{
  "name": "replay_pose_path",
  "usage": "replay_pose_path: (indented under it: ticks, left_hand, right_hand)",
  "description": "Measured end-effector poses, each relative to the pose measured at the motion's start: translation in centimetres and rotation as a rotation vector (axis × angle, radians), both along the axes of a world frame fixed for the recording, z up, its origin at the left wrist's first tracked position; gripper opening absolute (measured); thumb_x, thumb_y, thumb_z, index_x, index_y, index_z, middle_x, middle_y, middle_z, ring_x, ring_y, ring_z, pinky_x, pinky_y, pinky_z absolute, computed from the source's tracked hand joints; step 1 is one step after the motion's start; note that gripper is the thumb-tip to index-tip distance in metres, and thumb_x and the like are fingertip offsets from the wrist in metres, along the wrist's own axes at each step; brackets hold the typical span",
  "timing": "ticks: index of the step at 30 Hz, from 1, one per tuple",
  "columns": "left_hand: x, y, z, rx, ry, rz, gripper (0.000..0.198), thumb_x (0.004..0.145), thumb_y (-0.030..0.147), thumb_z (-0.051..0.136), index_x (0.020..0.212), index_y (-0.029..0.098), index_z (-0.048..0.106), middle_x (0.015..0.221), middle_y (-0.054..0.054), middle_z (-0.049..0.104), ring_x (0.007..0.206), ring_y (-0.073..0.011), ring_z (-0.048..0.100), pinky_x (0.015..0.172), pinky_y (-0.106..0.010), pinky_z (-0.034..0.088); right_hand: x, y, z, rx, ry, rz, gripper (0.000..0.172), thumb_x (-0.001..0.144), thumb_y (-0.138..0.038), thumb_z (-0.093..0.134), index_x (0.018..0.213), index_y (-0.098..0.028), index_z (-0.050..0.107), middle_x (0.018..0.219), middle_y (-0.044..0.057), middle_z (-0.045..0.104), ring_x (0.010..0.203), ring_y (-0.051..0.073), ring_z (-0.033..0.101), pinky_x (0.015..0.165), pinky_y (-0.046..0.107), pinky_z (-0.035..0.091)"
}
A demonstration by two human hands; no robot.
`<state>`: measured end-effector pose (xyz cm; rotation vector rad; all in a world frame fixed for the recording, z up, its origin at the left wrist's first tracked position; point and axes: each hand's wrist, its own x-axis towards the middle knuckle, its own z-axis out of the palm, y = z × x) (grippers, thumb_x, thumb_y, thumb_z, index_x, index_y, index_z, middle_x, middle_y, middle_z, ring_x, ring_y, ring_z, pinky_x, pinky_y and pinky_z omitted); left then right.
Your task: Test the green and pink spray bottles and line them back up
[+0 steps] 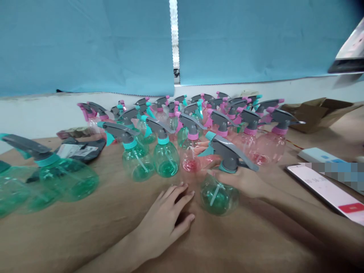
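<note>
Left of the phone [324, 194], the right hand [241, 180] is wrapped around the neck of a green spray bottle [218, 199], its fingers partly hidden behind the grey trigger head [226, 149]; farther left of the phone, the left hand [165, 216] is palm-down over the table [113, 220], fingers loosely parted; behind the phone sits a cardboard box [321, 113]

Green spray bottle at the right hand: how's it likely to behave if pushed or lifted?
Likely light for its size: the green bottle's see-through body looks thin-walled, though I can't tell if it holds liquid. Probably apt to tip if pushed high, since the bulky grey trigger head sits above its rounded body. Perhaps slippery: the wall looks smooth.
</note>
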<state>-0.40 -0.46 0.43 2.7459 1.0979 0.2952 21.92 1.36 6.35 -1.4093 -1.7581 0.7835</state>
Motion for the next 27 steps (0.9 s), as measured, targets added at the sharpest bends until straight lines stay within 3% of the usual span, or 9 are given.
replay_pose_path:
  ticks: [5,16,22,27]
  left_hand:
    - [0.03,0.00,0.13,-0.006,0.001,-0.003,0.043,0.092,0.032,0.050,0.133,0.019,0.045,0.138,-0.011,0.044,0.128,-0.0266,0.037,0.103,-0.046,0.034]
    - [-0.05,0.01,-0.05,0.007,-0.036,0.001,0.043,0.092,0.032,0.051,0.133,0.021,0.045,0.137,-0.009,0.045,0.127,-0.0273,0.038,0.102,-0.046,0.035]
    - [-0.03,-0.03,0.06,0.000,-0.022,-0.002,0.042,0.092,0.032,0.051,0.132,0.019,0.045,0.137,-0.010,0.045,0.127,-0.0266,0.037,0.102,-0.045,0.034]
    - [-0.03,0.00,0.02,0.008,-0.032,-0.001,0.042,0.091,0.031,0.051,0.132,0.020,0.046,0.136,-0.010,0.046,0.126,-0.0272,0.039,0.101,-0.046,0.035]
  right_hand:
    - [0.07,-0.06,-0.03,-0.053,0.020,0.042,0.015,0.069,-0.036,0.052,0.067,-0.022,0.056,0.072,0.002,0.066,0.075,0.022,0.065,0.069,0.037,0.055]
    - [0.08,-0.09,-0.02,-0.019,0.021,0.004,0.011,0.068,-0.033,0.054,0.065,-0.023,0.056,0.067,0.000,0.065,0.068,0.020,0.064,0.062,0.034,0.055]
    - [0.06,0.10,-0.33,-0.038,0.102,0.084,0.007,0.070,-0.028,0.052,0.071,-0.023,0.058,0.078,0.001,0.067,0.080,0.020,0.065,0.078,0.035,0.053]
    - [-0.04,0.27,-0.50,0.117,0.027,0.118,0.012,0.067,-0.022,0.047,0.063,-0.024,0.058,0.073,-0.001,0.067,0.076,0.019,0.065,0.073,0.033,0.054]
